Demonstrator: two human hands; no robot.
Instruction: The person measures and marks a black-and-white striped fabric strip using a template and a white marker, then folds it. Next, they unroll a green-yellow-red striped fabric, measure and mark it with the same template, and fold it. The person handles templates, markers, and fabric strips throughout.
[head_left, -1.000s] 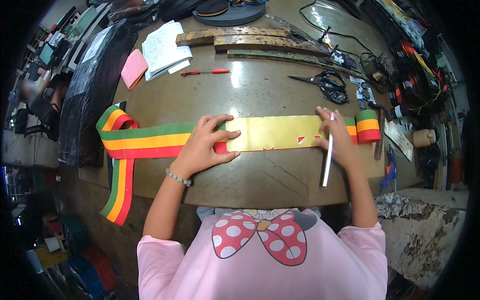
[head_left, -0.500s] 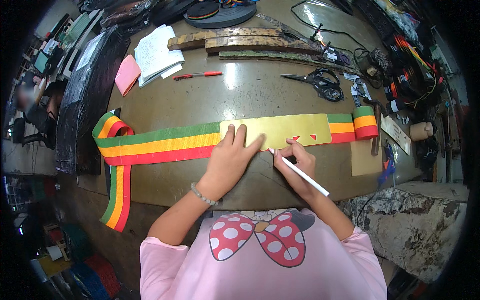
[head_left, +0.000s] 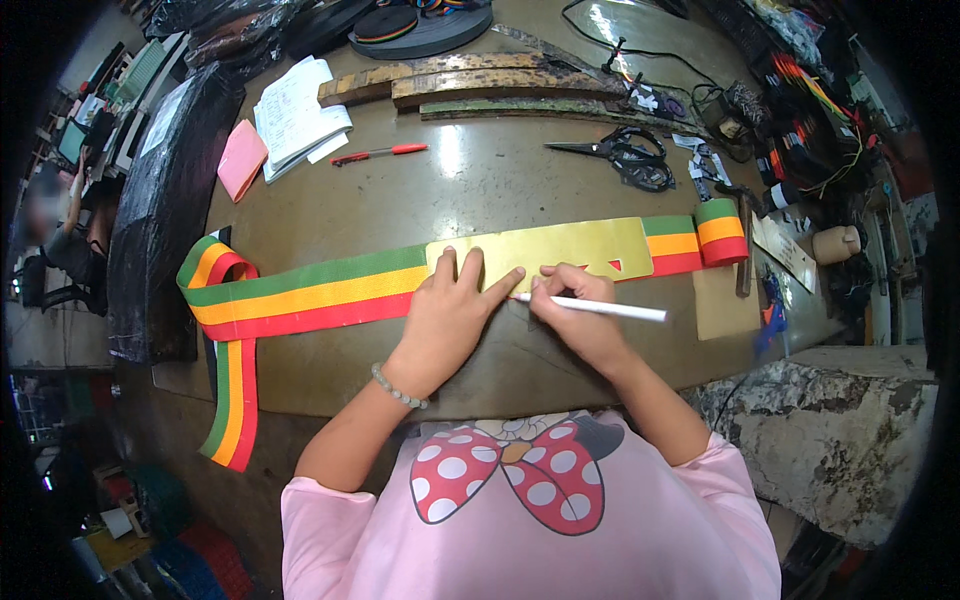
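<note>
The right hand has come to the lower edge of the gold template, grip pinched around a white pen, so marking, I'd say, is underway, while the left hand, fingers spread, grasping nothing, presses it onto the striped ribbon across the bench.

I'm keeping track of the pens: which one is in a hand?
The white pen, held in the right hand, slanting beside the yellow plate; the red pen lies untouched on the table.
</note>
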